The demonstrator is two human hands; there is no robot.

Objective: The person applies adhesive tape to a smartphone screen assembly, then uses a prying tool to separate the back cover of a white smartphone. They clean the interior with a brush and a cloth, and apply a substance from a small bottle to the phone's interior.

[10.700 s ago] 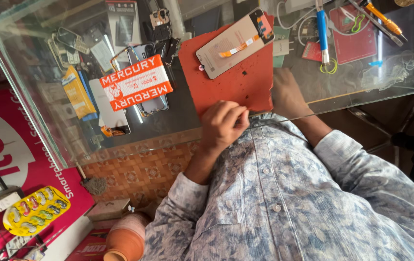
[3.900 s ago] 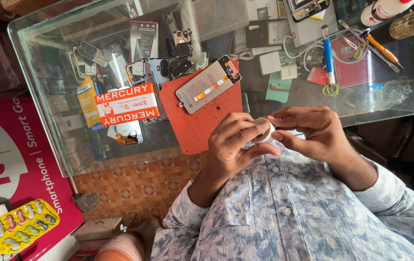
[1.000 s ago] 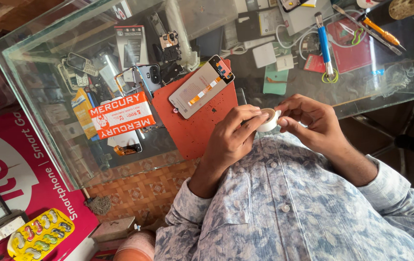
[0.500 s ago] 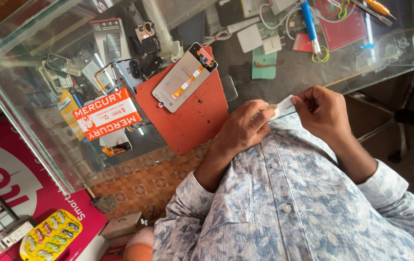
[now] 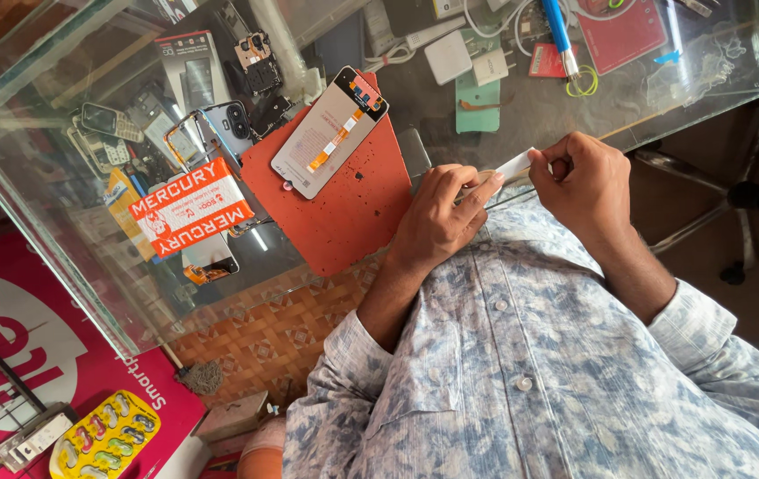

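Left hand (image 5: 437, 217) fingers curled gripping white tape roll (image 5: 484, 184), right hand (image 5: 585, 182) fingers pinching its pulled-out white strip (image 5: 516, 165)

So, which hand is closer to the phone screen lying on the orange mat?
The left hand: it is just beside the mat's edge, near the phone screen. The right hand is farther away, holding white tape.
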